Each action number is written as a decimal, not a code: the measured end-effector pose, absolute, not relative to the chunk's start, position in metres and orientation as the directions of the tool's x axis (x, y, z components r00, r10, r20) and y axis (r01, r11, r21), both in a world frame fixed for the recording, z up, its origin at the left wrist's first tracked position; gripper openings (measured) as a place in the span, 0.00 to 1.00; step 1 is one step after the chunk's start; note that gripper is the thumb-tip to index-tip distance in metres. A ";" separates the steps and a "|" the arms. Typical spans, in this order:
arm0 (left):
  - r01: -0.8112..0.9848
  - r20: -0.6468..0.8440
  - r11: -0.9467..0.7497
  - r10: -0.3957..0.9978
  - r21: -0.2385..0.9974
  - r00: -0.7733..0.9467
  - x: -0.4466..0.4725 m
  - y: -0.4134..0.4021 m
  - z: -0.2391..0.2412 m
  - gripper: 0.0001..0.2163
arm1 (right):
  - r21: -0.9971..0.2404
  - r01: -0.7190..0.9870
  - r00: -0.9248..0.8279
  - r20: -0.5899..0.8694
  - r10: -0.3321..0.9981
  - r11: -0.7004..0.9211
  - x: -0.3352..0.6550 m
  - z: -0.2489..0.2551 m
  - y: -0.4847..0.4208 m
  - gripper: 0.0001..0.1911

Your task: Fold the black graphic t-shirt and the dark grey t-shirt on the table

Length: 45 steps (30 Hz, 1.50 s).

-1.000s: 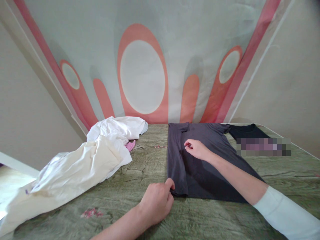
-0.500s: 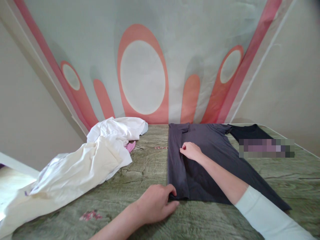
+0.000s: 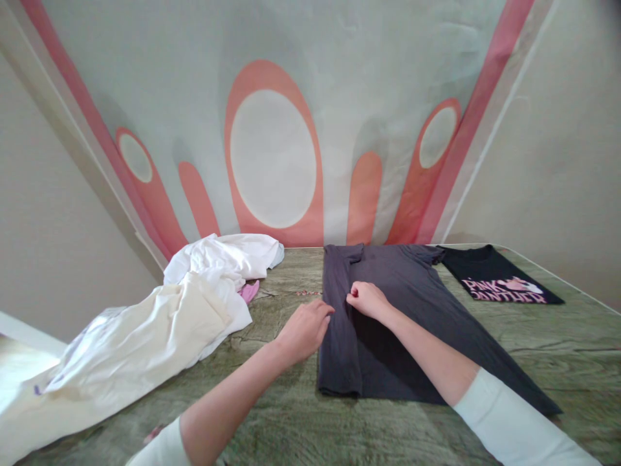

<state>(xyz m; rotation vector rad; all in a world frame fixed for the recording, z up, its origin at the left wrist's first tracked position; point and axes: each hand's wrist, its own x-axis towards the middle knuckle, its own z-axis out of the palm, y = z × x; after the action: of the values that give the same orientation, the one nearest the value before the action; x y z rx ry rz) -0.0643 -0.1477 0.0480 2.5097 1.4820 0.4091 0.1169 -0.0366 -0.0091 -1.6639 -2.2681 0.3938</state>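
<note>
A dark grey T-shirt (image 3: 402, 330) lies flat on the wood-patterned table, its left side folded inward as a long strip with the sleeve at the far end. My right hand (image 3: 369, 300) is closed in a pinch at the inner edge of that strip, about halfway along. On the strip's outer edge, my left hand (image 3: 305, 330) has its fingers bent and pressed together, the tips on the cloth. Its thumb is mostly hidden.
A black T-shirt (image 3: 478, 264) with pink lettering lies folded at the back right. White and cream clothes (image 3: 169, 317) are heaped along the left, a pink piece (image 3: 250, 291) peeking out. The table (image 3: 272, 421) meets a patterned wall panel (image 3: 334, 97) behind.
My left hand has moved from the near hem corner up along the folded strip's outer edge. The right hand stays at the inner edge. The view has shifted slightly.
</note>
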 end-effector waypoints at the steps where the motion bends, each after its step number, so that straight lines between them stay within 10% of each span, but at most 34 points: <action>1: 0.826 0.140 -0.503 0.864 0.252 0.484 -0.061 -0.134 0.042 0.15 | -0.391 0.871 -0.291 0.079 0.953 0.298 0.117 -0.009 -0.037 0.07; 6: 0.876 0.093 -0.480 0.875 0.051 0.475 -0.041 -0.091 0.004 0.22 | -0.390 0.864 -0.311 0.089 0.946 0.320 0.117 -0.008 -0.038 0.07; 15: 0.870 0.122 -0.481 0.875 0.109 0.469 -0.047 -0.106 -0.009 0.31 | -0.354 0.901 -0.241 0.075 0.968 0.252 0.119 -0.008 -0.039 0.08; 21: 0.868 0.129 -0.481 0.875 0.124 0.466 -0.047 -0.112 -0.006 0.35 | -0.342 0.717 -0.509 0.339 0.791 0.607 0.112 -0.018 -0.038 0.20; 32: 0.897 0.139 -0.431 0.898 0.098 0.417 -0.046 -0.116 -0.014 0.36 | -0.263 0.852 -0.468 0.003 0.884 0.452 0.123 -0.025 -0.025 0.28; 45: 0.911 0.135 -0.400 0.912 0.095 0.386 -0.045 -0.118 -0.015 0.36 | -0.205 0.903 -0.393 -0.038 0.919 0.378 0.108 -0.022 0.012 0.36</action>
<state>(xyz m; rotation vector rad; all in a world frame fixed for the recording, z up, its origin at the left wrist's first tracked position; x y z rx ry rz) -0.0453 -0.1182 -0.0148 2.6109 1.7173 0.2595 0.1080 0.0123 -0.0224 -1.6818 -2.5388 0.2949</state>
